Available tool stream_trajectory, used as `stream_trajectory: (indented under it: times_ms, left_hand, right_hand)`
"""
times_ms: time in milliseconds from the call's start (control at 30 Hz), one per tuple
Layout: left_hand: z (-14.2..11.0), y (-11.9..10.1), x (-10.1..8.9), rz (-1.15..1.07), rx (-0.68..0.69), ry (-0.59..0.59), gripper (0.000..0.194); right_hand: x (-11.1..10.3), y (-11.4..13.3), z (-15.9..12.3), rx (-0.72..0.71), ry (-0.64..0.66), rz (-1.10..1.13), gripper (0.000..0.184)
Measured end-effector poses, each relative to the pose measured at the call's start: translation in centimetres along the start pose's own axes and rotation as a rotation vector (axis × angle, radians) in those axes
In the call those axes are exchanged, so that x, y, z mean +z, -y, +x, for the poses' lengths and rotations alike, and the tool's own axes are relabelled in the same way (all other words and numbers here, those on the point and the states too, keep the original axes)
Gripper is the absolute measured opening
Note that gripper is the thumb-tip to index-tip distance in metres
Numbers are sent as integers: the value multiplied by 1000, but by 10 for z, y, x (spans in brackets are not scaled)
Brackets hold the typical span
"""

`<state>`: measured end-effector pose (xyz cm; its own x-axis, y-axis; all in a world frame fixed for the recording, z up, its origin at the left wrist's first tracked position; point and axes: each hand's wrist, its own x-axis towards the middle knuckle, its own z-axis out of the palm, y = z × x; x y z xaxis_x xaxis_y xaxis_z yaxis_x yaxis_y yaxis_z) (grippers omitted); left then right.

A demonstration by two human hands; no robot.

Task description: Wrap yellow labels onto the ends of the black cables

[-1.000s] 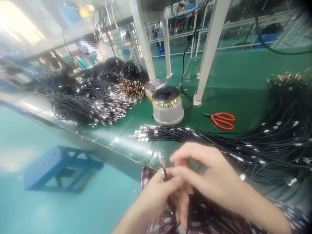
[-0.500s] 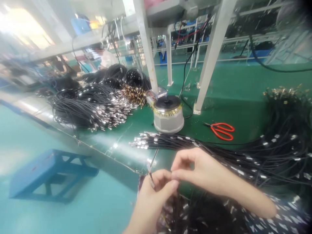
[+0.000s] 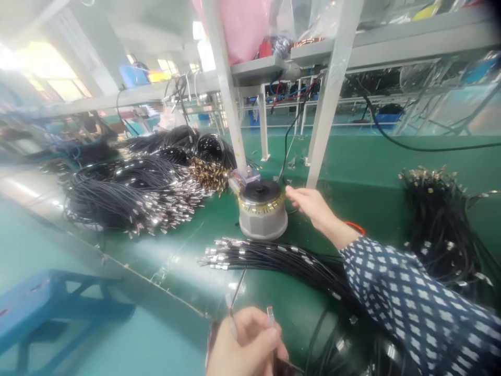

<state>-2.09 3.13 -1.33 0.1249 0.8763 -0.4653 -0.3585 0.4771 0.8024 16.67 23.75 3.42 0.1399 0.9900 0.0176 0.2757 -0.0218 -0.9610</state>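
My left hand (image 3: 248, 339), low in the view, is closed around a black cable whose silvery metal end (image 3: 270, 314) stands up above the fingers. A thin, pale-tipped strip (image 3: 230, 313) also sticks up by this hand; its kind is unclear. My right hand (image 3: 309, 204) reaches forward, thumb and forefinger pinched at the right edge of a round dispenser (image 3: 263, 222) with a black top, a light grey base and yellow tabs around its rim. Whatever lies between those fingertips is too small to make out. Between the hands stretches a bundle of black cables (image 3: 274, 257) with silvery ends.
Coiled black cables (image 3: 113, 193) with silvery and brassy ends are heaped at the left. Another cable pile (image 3: 438, 224) lies at the right. Red-handled pliers (image 3: 355, 227) are partly behind my right arm. White table legs (image 3: 321, 125) rise beyond; a blue stool (image 3: 66, 303) stands lower left.
My right hand has left my left hand and moved forward to the dispenser's rim. The cable end now shows above my left fingers. The view has tilted up.
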Motion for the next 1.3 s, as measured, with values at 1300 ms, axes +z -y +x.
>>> stream_trajectory:
  times_ms: [1300]
  left_hand:
    - [-16,-2,0,21,39,-30,33]
  right_hand:
    - [2,21,-82,-319,81,60,16]
